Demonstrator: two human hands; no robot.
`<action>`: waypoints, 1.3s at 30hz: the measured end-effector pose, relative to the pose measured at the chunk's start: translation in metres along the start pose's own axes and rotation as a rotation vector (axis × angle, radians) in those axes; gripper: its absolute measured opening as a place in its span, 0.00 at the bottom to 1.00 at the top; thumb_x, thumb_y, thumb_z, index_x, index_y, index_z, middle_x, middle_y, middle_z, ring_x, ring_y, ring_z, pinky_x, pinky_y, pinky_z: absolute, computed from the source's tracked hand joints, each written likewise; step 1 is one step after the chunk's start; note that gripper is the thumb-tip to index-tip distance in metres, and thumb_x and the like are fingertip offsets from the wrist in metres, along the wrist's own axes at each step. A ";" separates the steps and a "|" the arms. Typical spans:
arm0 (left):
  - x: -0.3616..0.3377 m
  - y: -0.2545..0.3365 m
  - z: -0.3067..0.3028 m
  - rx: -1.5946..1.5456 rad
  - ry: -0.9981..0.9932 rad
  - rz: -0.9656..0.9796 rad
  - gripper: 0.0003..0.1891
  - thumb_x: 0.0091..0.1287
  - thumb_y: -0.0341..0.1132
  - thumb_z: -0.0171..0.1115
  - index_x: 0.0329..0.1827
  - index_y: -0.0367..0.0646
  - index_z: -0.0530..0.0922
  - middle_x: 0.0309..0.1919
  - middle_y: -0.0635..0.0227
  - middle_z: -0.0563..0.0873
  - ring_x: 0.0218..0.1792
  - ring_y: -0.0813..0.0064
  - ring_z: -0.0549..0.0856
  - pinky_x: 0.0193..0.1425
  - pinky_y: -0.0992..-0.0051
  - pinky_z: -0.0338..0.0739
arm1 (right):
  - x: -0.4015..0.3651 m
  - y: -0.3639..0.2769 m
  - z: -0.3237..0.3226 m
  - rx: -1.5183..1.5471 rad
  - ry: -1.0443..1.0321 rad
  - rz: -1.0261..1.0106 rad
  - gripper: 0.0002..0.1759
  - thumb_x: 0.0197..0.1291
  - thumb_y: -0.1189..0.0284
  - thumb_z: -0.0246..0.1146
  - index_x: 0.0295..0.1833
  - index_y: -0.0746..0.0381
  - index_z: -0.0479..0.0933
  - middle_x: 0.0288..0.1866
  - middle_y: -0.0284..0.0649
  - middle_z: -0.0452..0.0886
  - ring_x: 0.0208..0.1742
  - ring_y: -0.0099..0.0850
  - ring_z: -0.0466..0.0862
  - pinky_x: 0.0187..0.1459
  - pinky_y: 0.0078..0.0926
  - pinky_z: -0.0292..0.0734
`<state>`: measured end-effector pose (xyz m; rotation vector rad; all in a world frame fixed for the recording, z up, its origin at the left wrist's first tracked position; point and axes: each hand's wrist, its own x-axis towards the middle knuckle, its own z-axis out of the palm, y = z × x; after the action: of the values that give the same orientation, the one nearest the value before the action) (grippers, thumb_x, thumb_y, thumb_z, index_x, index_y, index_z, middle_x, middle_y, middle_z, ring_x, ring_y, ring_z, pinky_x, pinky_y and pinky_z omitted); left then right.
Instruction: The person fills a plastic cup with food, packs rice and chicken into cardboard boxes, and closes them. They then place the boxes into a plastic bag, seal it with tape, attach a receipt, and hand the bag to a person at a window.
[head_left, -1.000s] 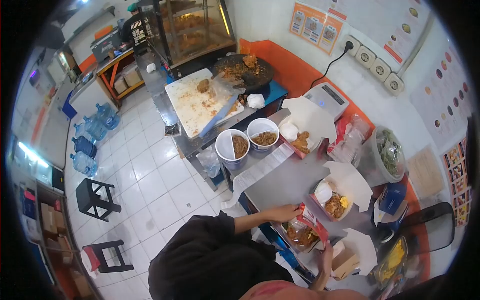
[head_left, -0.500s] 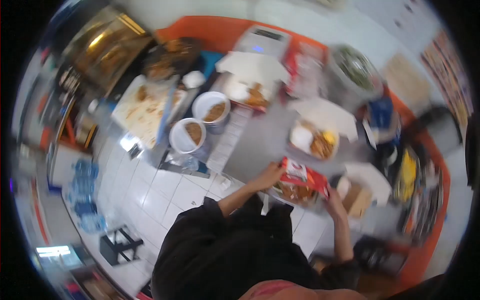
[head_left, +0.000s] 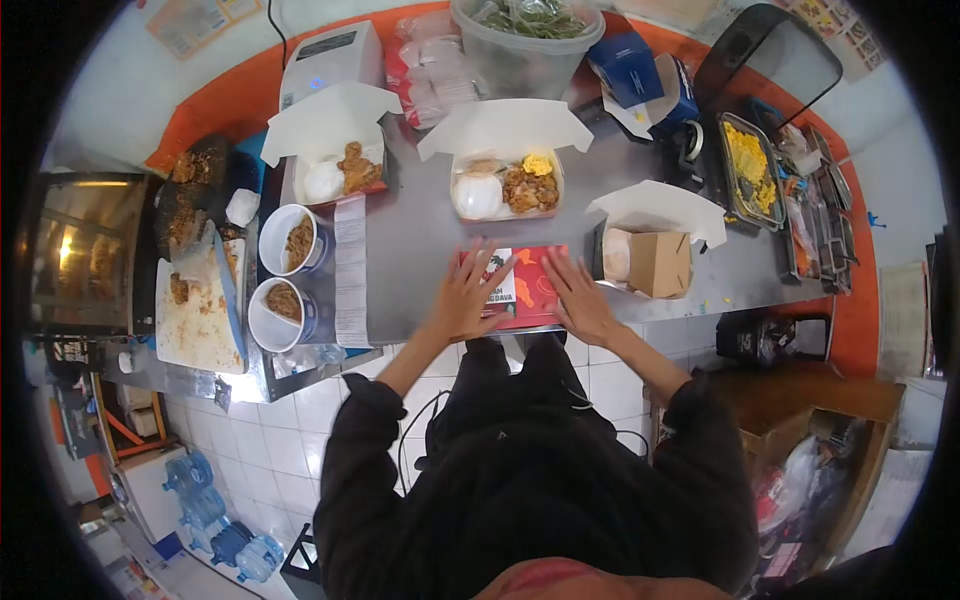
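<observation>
A red takeaway food box with a printed white panel lies closed at the front edge of the metal counter. My left hand rests on its left side and my right hand on its right side, both open with fingers spread. Whatever the box holds is hidden under its lid. Just beyond it stands an open food box with rice, fried chicken and yellow scrambled-looking food. To the right is another open box with a brown carton inside.
A third open meal box stands at the back left, near two tubs of brown food. Farther left are a stained cutting board and a lit display case. A yellow food tray sits at the right, below a black lamp-like frame.
The red box's lid has come down over the food that showed earlier. My hands have gone from gripping its edges to lying flat on top. My view has turned and levelled.
</observation>
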<state>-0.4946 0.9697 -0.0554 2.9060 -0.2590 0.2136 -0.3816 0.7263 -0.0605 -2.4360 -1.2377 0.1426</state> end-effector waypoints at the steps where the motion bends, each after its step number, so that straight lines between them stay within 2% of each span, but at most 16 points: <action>1: 0.003 -0.003 -0.009 -0.073 -0.056 0.120 0.46 0.61 0.60 0.61 0.80 0.57 0.53 0.75 0.43 0.56 0.75 0.43 0.56 0.77 0.46 0.49 | 0.004 0.001 -0.012 0.008 -0.106 -0.141 0.44 0.67 0.52 0.54 0.79 0.65 0.47 0.80 0.55 0.47 0.80 0.52 0.49 0.79 0.49 0.42; 6: 0.013 -0.012 -0.007 -0.008 -0.169 0.210 0.54 0.53 0.65 0.66 0.81 0.57 0.53 0.72 0.37 0.58 0.72 0.40 0.60 0.76 0.47 0.52 | 0.015 0.017 -0.010 0.009 -0.215 -0.351 0.55 0.54 0.49 0.64 0.79 0.64 0.48 0.82 0.51 0.46 0.82 0.49 0.47 0.78 0.52 0.44; 11: 0.016 -0.013 0.001 0.121 -0.232 0.209 0.51 0.56 0.64 0.65 0.81 0.57 0.52 0.71 0.37 0.59 0.70 0.39 0.63 0.74 0.48 0.56 | 0.008 0.037 0.021 -0.407 0.078 -0.578 0.53 0.51 0.57 0.67 0.79 0.62 0.49 0.81 0.49 0.50 0.82 0.47 0.49 0.78 0.55 0.44; 17: 0.020 0.009 -0.015 0.078 -0.248 0.168 0.49 0.56 0.68 0.61 0.80 0.64 0.53 0.74 0.39 0.55 0.71 0.35 0.59 0.72 0.39 0.53 | -0.001 0.022 -0.009 0.018 -0.160 -0.451 0.40 0.62 0.60 0.59 0.79 0.55 0.55 0.81 0.43 0.54 0.80 0.48 0.53 0.78 0.54 0.44; 18: 0.023 0.019 -0.018 0.068 -0.250 0.085 0.49 0.56 0.70 0.59 0.80 0.66 0.54 0.75 0.39 0.54 0.72 0.35 0.57 0.72 0.38 0.52 | 0.000 0.022 -0.007 -0.086 -0.212 -0.421 0.39 0.65 0.58 0.57 0.79 0.53 0.54 0.81 0.43 0.52 0.81 0.46 0.51 0.78 0.54 0.45; 22: 0.018 0.029 0.004 -0.001 -0.216 -0.025 0.47 0.55 0.66 0.65 0.79 0.73 0.57 0.75 0.40 0.51 0.73 0.33 0.54 0.72 0.37 0.53 | -0.023 0.016 0.010 -0.181 0.065 -0.387 0.36 0.63 0.57 0.61 0.75 0.55 0.62 0.78 0.47 0.60 0.78 0.44 0.60 0.75 0.50 0.55; 24: 0.020 0.032 0.003 -0.012 -0.198 -0.041 0.47 0.54 0.63 0.67 0.78 0.73 0.58 0.75 0.40 0.51 0.73 0.32 0.54 0.72 0.38 0.54 | -0.036 0.009 -0.010 0.328 0.123 -0.268 0.24 0.61 0.61 0.64 0.61 0.60 0.76 0.66 0.49 0.75 0.66 0.44 0.77 0.68 0.47 0.67; 25: 0.021 0.035 -0.001 -0.035 -0.203 -0.068 0.46 0.54 0.59 0.69 0.78 0.71 0.58 0.75 0.40 0.51 0.73 0.32 0.53 0.72 0.39 0.54 | -0.038 0.021 -0.032 0.310 0.134 -0.267 0.24 0.61 0.61 0.64 0.61 0.60 0.76 0.66 0.49 0.75 0.66 0.44 0.77 0.68 0.47 0.67; 27: 0.026 0.044 -0.004 -0.060 -0.206 -0.097 0.46 0.54 0.56 0.71 0.78 0.70 0.59 0.75 0.40 0.51 0.73 0.32 0.53 0.72 0.40 0.55 | -0.052 0.053 -0.091 0.201 0.572 -0.064 0.11 0.62 0.68 0.66 0.45 0.62 0.81 0.50 0.45 0.84 0.50 0.44 0.84 0.57 0.42 0.77; 28: 0.027 0.048 -0.005 -0.090 -0.187 -0.119 0.45 0.54 0.55 0.71 0.77 0.69 0.61 0.74 0.40 0.51 0.73 0.32 0.53 0.72 0.41 0.55 | -0.044 0.060 -0.140 0.242 0.833 0.228 0.06 0.62 0.73 0.65 0.42 0.64 0.80 0.42 0.41 0.82 0.42 0.40 0.84 0.49 0.34 0.78; 29: 0.028 0.052 -0.007 -0.118 -0.170 -0.138 0.45 0.54 0.55 0.71 0.77 0.67 0.62 0.74 0.40 0.52 0.73 0.32 0.53 0.73 0.41 0.55 | -0.042 0.102 -0.171 0.221 0.949 0.198 0.06 0.62 0.76 0.64 0.43 0.66 0.80 0.39 0.40 0.81 0.38 0.34 0.82 0.42 0.27 0.76; 30: 0.029 0.053 -0.007 -0.112 -0.172 -0.133 0.45 0.54 0.55 0.71 0.77 0.67 0.62 0.74 0.40 0.52 0.73 0.32 0.53 0.73 0.41 0.55 | -0.034 0.132 -0.193 0.481 0.984 0.455 0.07 0.63 0.76 0.63 0.45 0.66 0.79 0.37 0.40 0.79 0.34 0.30 0.78 0.39 0.27 0.74; 31: 0.029 0.053 -0.005 -0.096 -0.158 -0.127 0.44 0.54 0.55 0.71 0.77 0.66 0.63 0.74 0.39 0.52 0.73 0.32 0.53 0.73 0.41 0.54 | -0.025 0.170 -0.206 0.429 1.019 0.455 0.08 0.66 0.74 0.61 0.47 0.66 0.80 0.38 0.42 0.79 0.34 0.30 0.77 0.38 0.29 0.73; 34: 0.031 0.056 -0.001 -0.068 -0.156 -0.138 0.43 0.53 0.54 0.71 0.76 0.64 0.65 0.74 0.38 0.51 0.73 0.31 0.52 0.73 0.41 0.54 | 0.002 0.299 -0.166 0.318 0.843 0.485 0.11 0.67 0.69 0.60 0.45 0.66 0.82 0.35 0.43 0.82 0.33 0.30 0.80 0.37 0.30 0.74; 37: 0.036 0.060 -0.004 -0.059 -0.187 -0.167 0.43 0.53 0.54 0.71 0.75 0.64 0.66 0.74 0.37 0.51 0.74 0.31 0.51 0.74 0.43 0.52 | 0.032 0.334 -0.155 0.205 0.653 0.503 0.16 0.67 0.62 0.62 0.42 0.66 0.83 0.29 0.44 0.84 0.30 0.31 0.84 0.31 0.29 0.75; 39: 0.039 0.061 -0.005 -0.013 -0.276 -0.227 0.44 0.52 0.54 0.72 0.75 0.64 0.66 0.74 0.37 0.51 0.74 0.32 0.51 0.75 0.43 0.51 | 0.041 0.317 -0.161 0.669 0.424 0.826 0.18 0.66 0.60 0.64 0.43 0.67 0.84 0.24 0.38 0.81 0.26 0.21 0.81 0.24 0.23 0.71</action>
<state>-0.4687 0.9057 -0.0321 2.9154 0.0280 -0.2262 -0.0755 0.5425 -0.0353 -2.0497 0.0599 0.2089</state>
